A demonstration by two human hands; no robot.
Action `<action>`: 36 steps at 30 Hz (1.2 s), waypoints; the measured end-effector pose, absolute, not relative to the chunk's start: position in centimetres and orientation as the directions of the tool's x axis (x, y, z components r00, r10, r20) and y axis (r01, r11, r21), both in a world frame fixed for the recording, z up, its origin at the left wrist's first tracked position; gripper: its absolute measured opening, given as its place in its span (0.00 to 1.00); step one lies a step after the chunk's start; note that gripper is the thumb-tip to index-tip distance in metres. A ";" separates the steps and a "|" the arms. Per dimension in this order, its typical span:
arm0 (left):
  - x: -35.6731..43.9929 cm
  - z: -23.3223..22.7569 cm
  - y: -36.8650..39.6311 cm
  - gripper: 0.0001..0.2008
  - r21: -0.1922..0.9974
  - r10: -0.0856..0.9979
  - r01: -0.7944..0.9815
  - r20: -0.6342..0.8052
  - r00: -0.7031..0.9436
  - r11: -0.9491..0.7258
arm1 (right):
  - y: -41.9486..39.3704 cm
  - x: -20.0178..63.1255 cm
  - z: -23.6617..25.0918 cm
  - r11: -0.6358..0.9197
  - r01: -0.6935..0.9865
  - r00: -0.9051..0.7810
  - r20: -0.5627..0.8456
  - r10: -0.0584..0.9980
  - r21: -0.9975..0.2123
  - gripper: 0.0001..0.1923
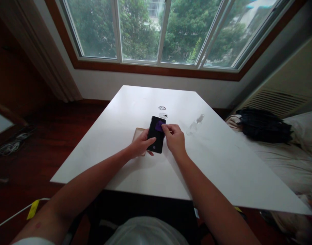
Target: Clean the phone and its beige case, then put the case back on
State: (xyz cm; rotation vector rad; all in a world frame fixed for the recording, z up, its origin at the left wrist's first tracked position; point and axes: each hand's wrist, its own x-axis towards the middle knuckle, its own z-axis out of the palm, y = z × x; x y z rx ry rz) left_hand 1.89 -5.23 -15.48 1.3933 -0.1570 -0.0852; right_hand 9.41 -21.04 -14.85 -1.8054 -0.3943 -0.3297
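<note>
My left hand (142, 143) grips a black smartphone (156, 144) by its left side, thumb across the screen and fingers underneath. The phone is held tilted over the white table (217, 163). Pinched in my right hand (175, 136) is a small purple cloth (159, 126), which lies against the upper part of the screen. Partly hidden behind my left hand, a flat beige case-like piece (139, 132) rests on the table. Beyond the phone lie two small round objects, a nearer one (163, 115) and a farther one (162, 108); their kind is unclear.
A clear spray bottle (196, 124) is on the table to the right of my right hand. Windows (145, 34) stand behind the table's far edge. At the right, a black bag (264, 126) lies on a bed (270, 160). Cables (11, 146) lie on the floor at left.
</note>
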 end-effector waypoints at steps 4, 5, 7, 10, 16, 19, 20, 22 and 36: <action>1.9 -15.5 -5.1 0.34 0.991 -0.168 -0.071 0.090 0.982 0.116 | -21.2 10.0 -15.2 -0.001 0.186 0.981 0.185 0.051 -0.983 0.35; 1.9 -15.6 -5.0 0.34 0.992 -0.165 -0.083 0.098 0.981 0.095 | -21.3 10.1 -15.2 0.053 0.110 0.989 0.115 0.091 -0.992 0.36; 1.9 -15.7 -5.1 0.33 0.993 -0.145 -0.107 0.114 0.983 0.055 | -21.3 10.0 -15.0 0.117 -0.036 0.982 -0.014 0.189 -0.992 0.36; 2.0 -15.8 -5.1 0.31 0.992 -0.092 -0.129 0.130 0.987 0.011 | -21.2 9.6 -14.7 0.164 -0.109 0.963 -0.063 0.263 -0.980 0.35; 1.7 -15.6 -4.9 0.30 0.981 0.068 -0.142 0.152 0.986 -0.135 | -21.0 8.8 -14.5 0.325 -0.160 0.928 -0.029 0.372 -0.932 0.38; 1.6 -15.4 -4.6 0.31 0.975 0.062 -0.151 0.163 0.985 -0.160 | -20.9 8.7 -14.2 0.337 -0.205 0.924 -0.068 0.376 -0.919 0.38; 1.6 -15.3 -4.5 0.31 0.974 0.053 -0.157 0.168 0.984 -0.165 | -20.8 8.7 -14.1 0.350 -0.199 0.934 -0.069 0.352 -0.915 0.38; 1.6 -15.2 -4.4 0.31 0.969 0.028 -0.169 0.176 0.984 -0.178 | -20.7 8.7 -13.9 0.389 -0.166 0.957 -0.053 0.285 -0.906 0.38; 0.8 -14.0 -3.8 0.34 0.939 -0.126 -0.248 0.224 0.967 -0.239 | -20.6 9.0 -13.2 0.539 0.061 0.987 0.132 0.095 -0.840 0.34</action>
